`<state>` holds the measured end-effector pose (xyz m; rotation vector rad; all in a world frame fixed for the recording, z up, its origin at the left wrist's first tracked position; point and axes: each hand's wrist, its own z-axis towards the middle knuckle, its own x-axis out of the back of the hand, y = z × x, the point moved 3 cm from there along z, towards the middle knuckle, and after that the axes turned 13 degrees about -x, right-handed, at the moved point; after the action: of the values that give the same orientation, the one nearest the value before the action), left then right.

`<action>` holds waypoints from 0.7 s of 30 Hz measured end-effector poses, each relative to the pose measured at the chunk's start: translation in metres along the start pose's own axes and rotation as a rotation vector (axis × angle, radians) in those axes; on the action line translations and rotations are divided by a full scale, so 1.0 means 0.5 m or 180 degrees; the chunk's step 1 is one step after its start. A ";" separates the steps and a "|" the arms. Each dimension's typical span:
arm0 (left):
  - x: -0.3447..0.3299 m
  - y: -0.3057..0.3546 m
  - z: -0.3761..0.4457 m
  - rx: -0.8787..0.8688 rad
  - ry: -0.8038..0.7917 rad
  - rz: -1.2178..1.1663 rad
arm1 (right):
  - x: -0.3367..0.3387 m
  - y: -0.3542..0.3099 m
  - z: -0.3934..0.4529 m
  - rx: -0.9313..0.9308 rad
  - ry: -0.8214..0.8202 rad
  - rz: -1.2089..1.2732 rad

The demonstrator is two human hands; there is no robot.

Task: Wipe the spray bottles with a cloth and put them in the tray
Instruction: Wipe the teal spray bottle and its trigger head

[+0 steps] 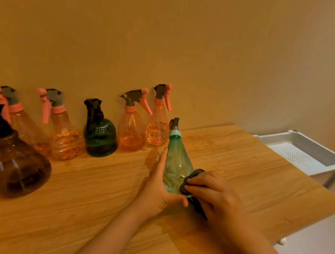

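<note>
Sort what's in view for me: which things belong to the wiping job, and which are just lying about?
Job: teal bottle in left hand; dark cloth in right hand; white tray; four pink bottles, green bottle, brown bottle.
Lying about: nothing; only the wooden table and wall.

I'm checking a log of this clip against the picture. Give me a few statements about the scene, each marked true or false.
1. The left hand holds the teal bottle. True.
2. The right hand presses a dark cloth to that bottle. True.
3. The tray already holds two bottles. False: no bottle shows in it.
4. The green bottle lies on its side. False: it stands upright on the table.
5. The tray sits right of the table. True.
</note>
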<state>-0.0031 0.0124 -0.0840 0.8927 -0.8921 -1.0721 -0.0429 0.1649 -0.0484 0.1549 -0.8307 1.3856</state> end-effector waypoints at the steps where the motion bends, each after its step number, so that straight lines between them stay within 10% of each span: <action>1: 0.001 0.000 -0.001 -0.0002 -0.0036 0.0051 | -0.003 -0.004 -0.003 0.0044 0.0008 -0.0027; 21: 0.019 0.000 0.005 0.0091 0.0807 -0.0504 | -0.022 0.018 -0.039 0.0004 0.0240 0.0056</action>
<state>-0.0033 0.0029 -0.0816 1.1105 -0.6350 -1.0547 -0.0423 0.1691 -0.0723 0.0960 -0.7700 1.4001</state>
